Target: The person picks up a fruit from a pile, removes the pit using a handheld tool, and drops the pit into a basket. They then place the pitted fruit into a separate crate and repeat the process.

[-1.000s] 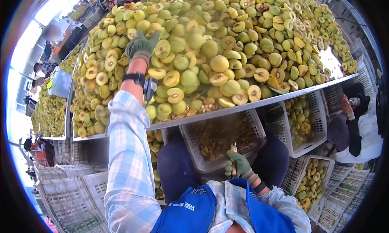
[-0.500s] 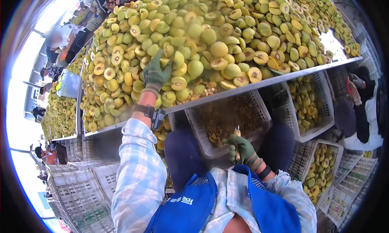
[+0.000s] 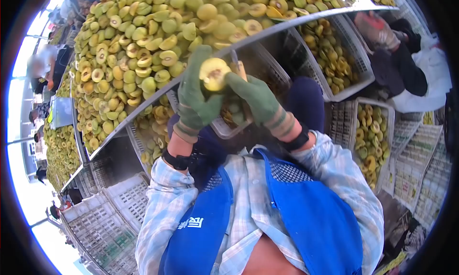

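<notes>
At upper centre, my left hand's point(image 3: 195, 100) fingers clamp the fruit point(image 3: 213, 75), cut face toward me; my right hand's point(image 3: 258, 100) grip the knife point(image 3: 242, 70). Keep fingertips clear of its blade.

The fruit half point(image 3: 213, 74) sat in the left hand point(image 3: 196, 96), its pale yellow cut face turned up, with a ragged brown patch at the centre. The right hand's point(image 3: 256, 96) tip met its right edge. Just right of it, the small tool point(image 3: 241, 70) stood in the right hand, light wooden handle partly hidden, narrow metal end pointing to the far side.
</notes>
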